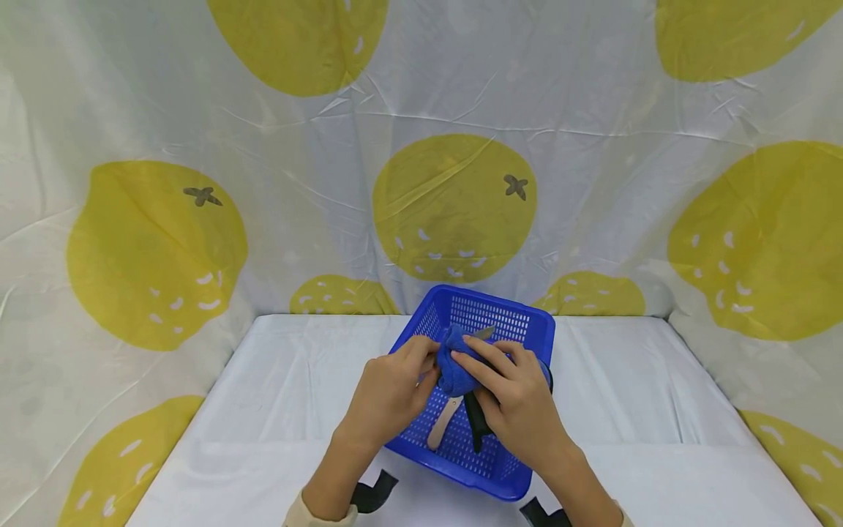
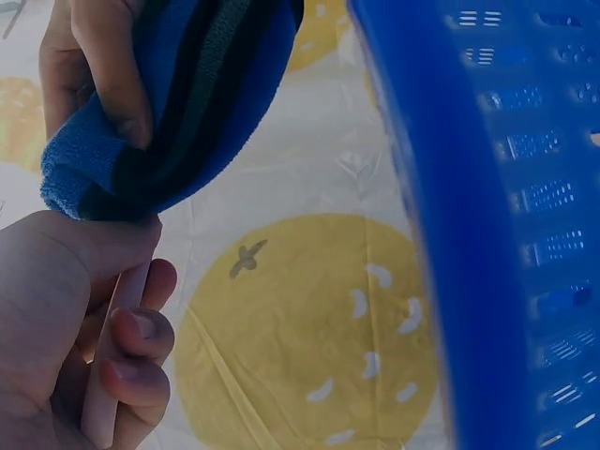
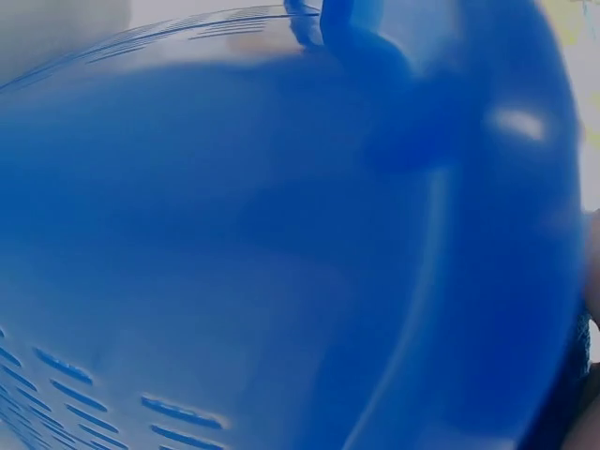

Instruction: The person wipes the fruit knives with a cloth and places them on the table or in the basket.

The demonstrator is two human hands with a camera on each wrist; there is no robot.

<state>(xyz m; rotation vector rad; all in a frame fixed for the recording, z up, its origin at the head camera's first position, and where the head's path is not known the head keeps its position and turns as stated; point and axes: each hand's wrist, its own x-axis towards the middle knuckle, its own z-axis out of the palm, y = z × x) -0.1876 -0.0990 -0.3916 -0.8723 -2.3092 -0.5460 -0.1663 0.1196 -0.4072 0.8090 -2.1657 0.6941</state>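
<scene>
My left hand [image 1: 391, 391] holds a pale, flat handle [image 2: 117, 356], its fingers curled round it in the left wrist view. My right hand [image 1: 520, 395] grips a blue cloth [image 1: 454, 366] with dark stripes, bunched just past the end of that handle. A metal blade tip [image 1: 485, 333] shows beyond the cloth; the cloth hides what joins it. Both hands are over a blue plastic basket [image 1: 541, 326]. Inside lie a pale pink handle [image 1: 443, 426] and a black handle [image 1: 476, 423], partly covered by the cloth and right hand. Basket wall [image 3: 234, 234] fills most of the right wrist view.
The basket stands on a white-covered table [image 1: 316, 380]. A white curtain with yellow lemon prints [image 1: 454, 212] hangs behind and at both sides. Black straps [image 1: 375, 492] show near the wrists.
</scene>
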